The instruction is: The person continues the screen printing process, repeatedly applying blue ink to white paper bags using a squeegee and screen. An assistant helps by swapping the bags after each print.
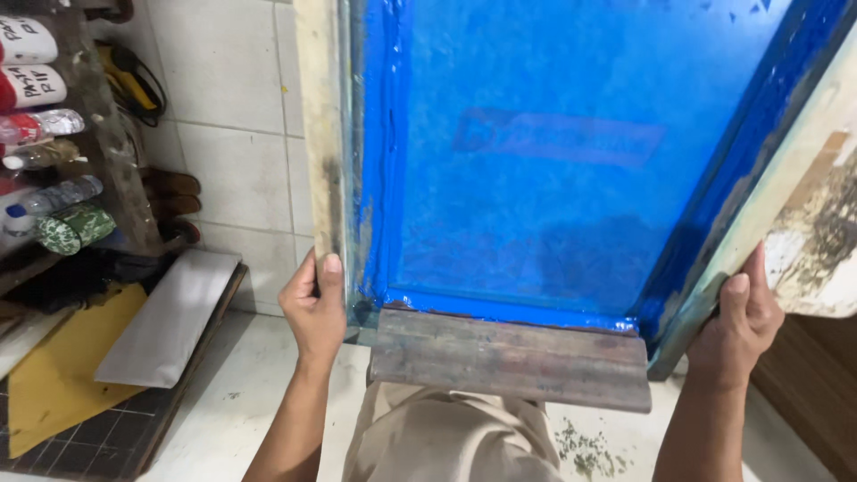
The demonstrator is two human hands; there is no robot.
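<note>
Blue-coated screen (pixel 553 152) held up at both sides, a squeegee (pixel 509 357) resting in its lower end.

Left hand (pixel 314 308) is closed around the frame's pale wooden left rail, thumb laid up along the wood; right hand (pixel 739 323) is wrapped on the worn, stained right rail. The screen stands tilted in front of the person over a tiled floor (pixel 250 384), the wooden squeegee lying across its near edge against a bead of wet blue coating. This looks like a pause while coating the mesh. Any further stroke would need one hand freed for the squeegee and the frame kept steady so the blue bead does not run. Bottles (pixel 45 125) sit on a shelf at the left.
</note>
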